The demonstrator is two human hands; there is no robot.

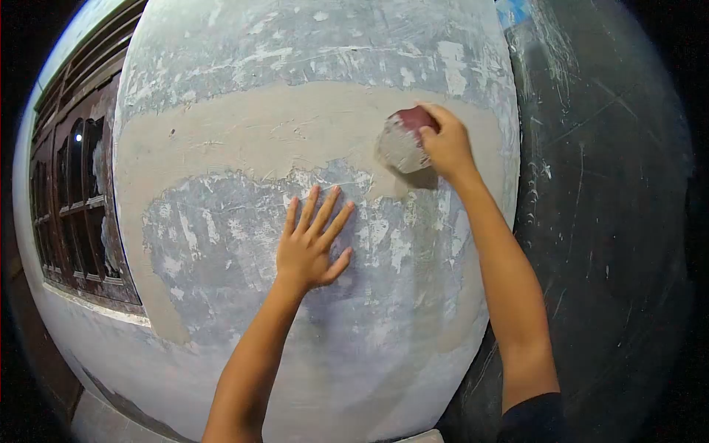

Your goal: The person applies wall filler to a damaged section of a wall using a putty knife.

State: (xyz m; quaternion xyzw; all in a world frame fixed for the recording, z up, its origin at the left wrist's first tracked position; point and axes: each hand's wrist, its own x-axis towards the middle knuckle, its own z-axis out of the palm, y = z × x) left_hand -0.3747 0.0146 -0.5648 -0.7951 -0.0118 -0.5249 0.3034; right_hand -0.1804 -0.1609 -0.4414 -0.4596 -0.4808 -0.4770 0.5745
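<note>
My right hand [448, 146] grips a dark red putty spreader [404, 140], its face smeared with pale putty. The spreader is at the upper right of the wall [244, 258], over a beige band of putty [244, 125]; whether its edge touches the surface is hard to tell. Lower and to the left, my left hand [310, 247] lies flat on the patchy grey area with its fingers spread, holding nothing. Its fingertips reach just below the beige band.
A brown wooden window [77, 192] with panes and slats is set at the left. On the right a dark, scratched wall surface [598, 221] meets the edge of the pale wall. A ledge [111, 413] runs along the lower left.
</note>
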